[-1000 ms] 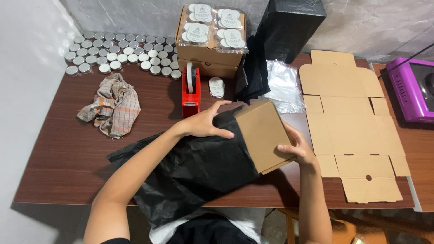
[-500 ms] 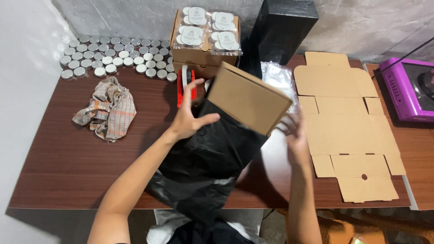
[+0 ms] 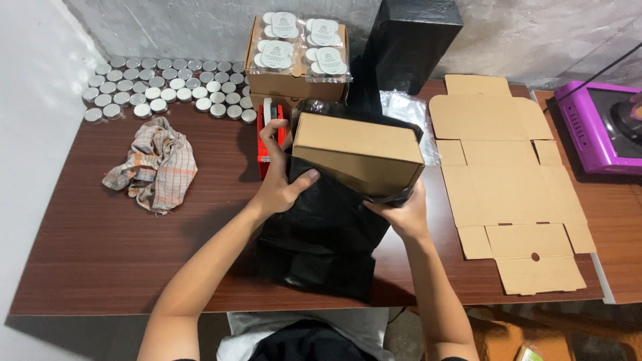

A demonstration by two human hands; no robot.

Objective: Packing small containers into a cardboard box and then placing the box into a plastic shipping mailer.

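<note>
Halfway inside the black bag (image 3: 328, 227), the cardboard box (image 3: 358, 150) is gripped by left hand (image 3: 281, 180) and right hand (image 3: 401, 214).

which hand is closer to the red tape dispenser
Left. The left hand grips the cardboard box right beside the red tape dispenser; the right hand is under the box's far side.

2 bare forearms, no sleeves reaching down to the wrists. No rings, watch or bracelets visible on left hand (image 3: 281, 184) or right hand (image 3: 401, 214). Dark garment at the lap, pale cloth at its edges.
</note>
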